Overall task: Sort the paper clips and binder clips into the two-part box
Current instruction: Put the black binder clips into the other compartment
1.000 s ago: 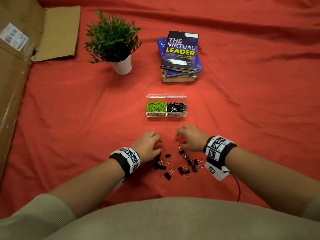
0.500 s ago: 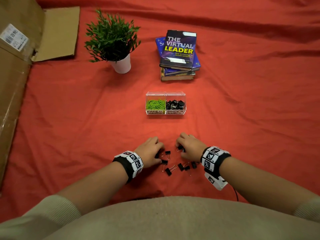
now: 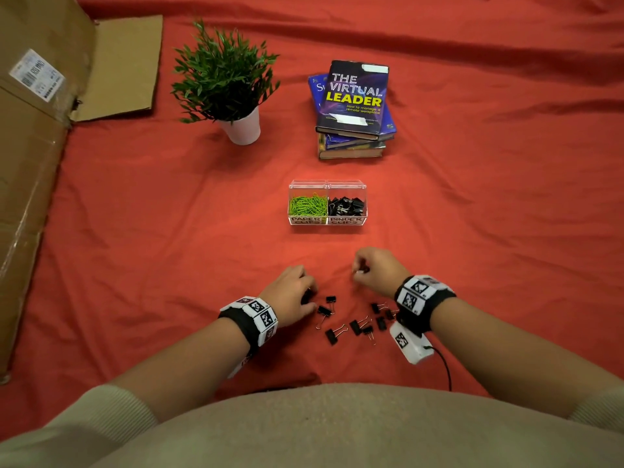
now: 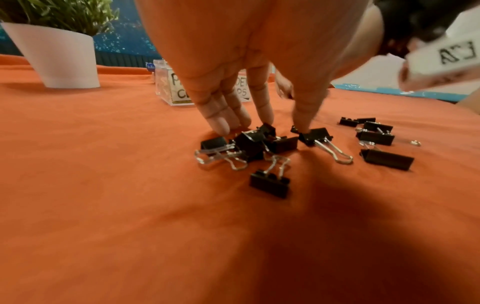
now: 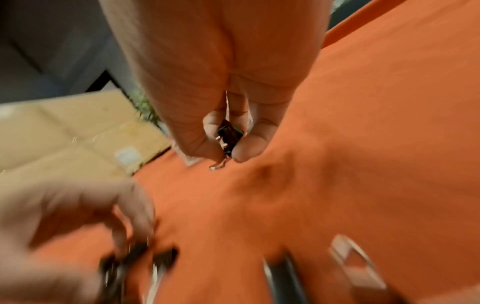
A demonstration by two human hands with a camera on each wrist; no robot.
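The clear two-part box (image 3: 327, 181) stands mid-cloth, with green paper clips (image 3: 307, 204) in its left part and black binder clips (image 3: 347, 206) in its right. Several loose black binder clips (image 3: 358, 325) lie on the red cloth between my hands. My left hand (image 3: 309, 298) reaches down on the pile's left side. Its fairly straight fingers and thumb touch a small cluster of clips (image 4: 254, 144). My right hand (image 3: 359, 270) hovers above the cloth, just beyond the pile. It pinches one black binder clip (image 5: 228, 137) between thumb and fingertip.
A potted plant (image 3: 236, 92) and a stack of books (image 3: 354, 106) stand behind the box. A big cardboard carton (image 3: 33, 163) lines the left edge. The wrinkled red cloth (image 3: 489, 214) covers the whole surface.
My right hand has lifted off the pile and moved forward with a binder clip pinched. The left hand stays on the clips at the pile's left.
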